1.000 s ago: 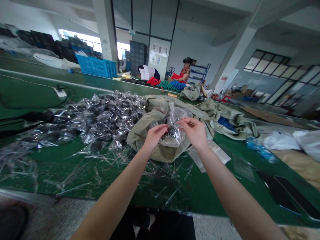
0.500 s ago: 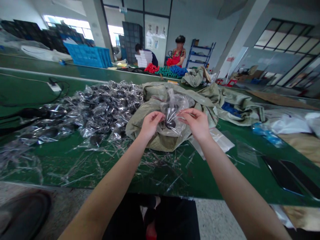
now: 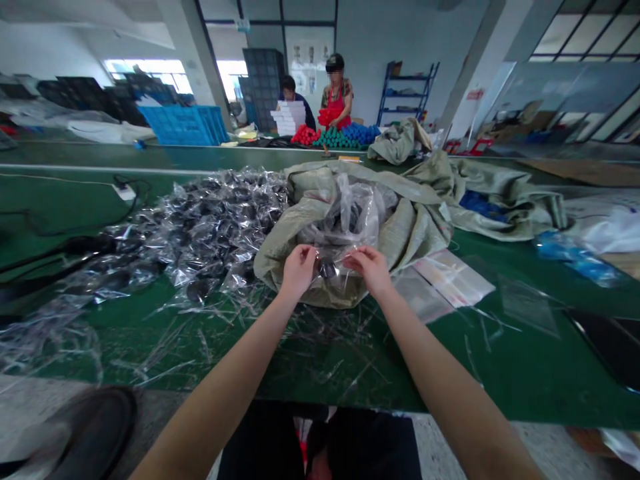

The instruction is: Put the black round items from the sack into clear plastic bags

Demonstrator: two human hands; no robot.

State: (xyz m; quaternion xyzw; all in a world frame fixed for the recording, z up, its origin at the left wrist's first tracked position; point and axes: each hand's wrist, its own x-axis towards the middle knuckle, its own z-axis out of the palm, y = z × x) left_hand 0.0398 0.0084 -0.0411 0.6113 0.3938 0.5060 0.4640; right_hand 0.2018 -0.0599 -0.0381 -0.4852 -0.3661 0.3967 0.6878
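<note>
A clear plastic bag with a dark round item (image 3: 327, 269) inside is stretched between my hands. My left hand (image 3: 300, 268) pinches the bag's left side, and my right hand (image 3: 369, 267) pinches its right side. Behind them lies an open grey-green woven sack (image 3: 420, 230), with a clear liner (image 3: 367, 210) and dark items showing in its mouth. To the left is a large pile of dark items in clear wrappers (image 3: 220, 220). Flat clear bags (image 3: 457, 279) lie right of the sack.
Plastic strips (image 3: 170, 347) litter the green table (image 3: 425, 360) near its front edge. A phone (image 3: 607, 343) and a blue plastic bundle (image 3: 575, 259) lie at right. Two people work across the table beside red, green and blue rolls (image 3: 337, 138). A blue crate (image 3: 185, 125) stands at back left.
Both hands have moved nearer to me, and the right hand has come closer to the left. The bagged item is lower, below the sack's liner. The view has shifted slightly.
</note>
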